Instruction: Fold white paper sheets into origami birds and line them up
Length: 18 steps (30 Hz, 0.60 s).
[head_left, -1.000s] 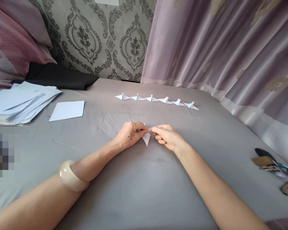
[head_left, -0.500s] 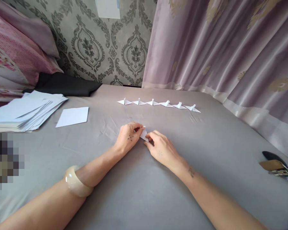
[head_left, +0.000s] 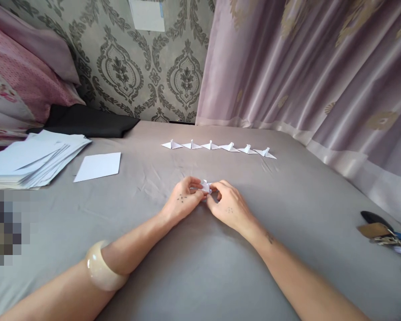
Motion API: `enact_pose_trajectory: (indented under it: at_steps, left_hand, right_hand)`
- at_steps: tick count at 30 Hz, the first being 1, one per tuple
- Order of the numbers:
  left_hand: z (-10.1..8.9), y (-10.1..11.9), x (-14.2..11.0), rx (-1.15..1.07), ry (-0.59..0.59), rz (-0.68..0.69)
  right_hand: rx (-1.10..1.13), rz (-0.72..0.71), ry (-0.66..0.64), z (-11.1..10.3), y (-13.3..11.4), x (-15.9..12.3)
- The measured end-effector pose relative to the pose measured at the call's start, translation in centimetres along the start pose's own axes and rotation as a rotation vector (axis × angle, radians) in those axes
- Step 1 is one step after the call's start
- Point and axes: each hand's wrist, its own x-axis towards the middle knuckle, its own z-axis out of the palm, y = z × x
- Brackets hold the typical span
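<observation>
A small white folded paper (head_left: 206, 187) is held between my two hands above the grey cloth surface. From the left, my left hand (head_left: 184, 196) pinches it between thumb and fingers. My right hand (head_left: 230, 203) closes on its other side, thumb and fingertips at the paper's edge. Part of the paper is hidden behind the fingers. Beyond my hands, several white origami birds (head_left: 210, 145) stand in a row, their flat wings nearly touching. A pale bangle (head_left: 104, 266) is around my left forearm.
A flat white paper sheet (head_left: 98, 166) lies to the left, beside a thick stack of papers (head_left: 36, 158). Black folded cloth (head_left: 90, 121) sits behind the stack. Keys and a brown tag (head_left: 376, 230) lie at the right. A curtain (head_left: 287, 71) hangs along the back right.
The folded paper has been turned between my hands, and small points now stick out of it. My fingers have shifted their hold, and the hands are slightly closer. The view has tilted slightly.
</observation>
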Motion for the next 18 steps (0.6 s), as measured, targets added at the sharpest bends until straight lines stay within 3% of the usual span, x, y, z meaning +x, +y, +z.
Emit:
enact_pose_trajectory:
  at_steps: [5, 11, 18]
  left_hand:
    - [-0.3, 0.0, 0.3, 0.006, -0.024, 0.049]
    - [-1.7, 0.9, 0.2, 0.494, 0.074, 0.353]
    - [-1.9, 1.2, 0.1, 0.602, -0.066, 0.465]
  right_hand:
    - [-0.013, -0.023, -0.010, 0.3, 0.1, 0.5]
    - [0.026, -0.051, -0.015, -0.3, 0.8, 0.5]
    - [0.096, -0.094, -0.065, -0.7, 1.3, 0.4]
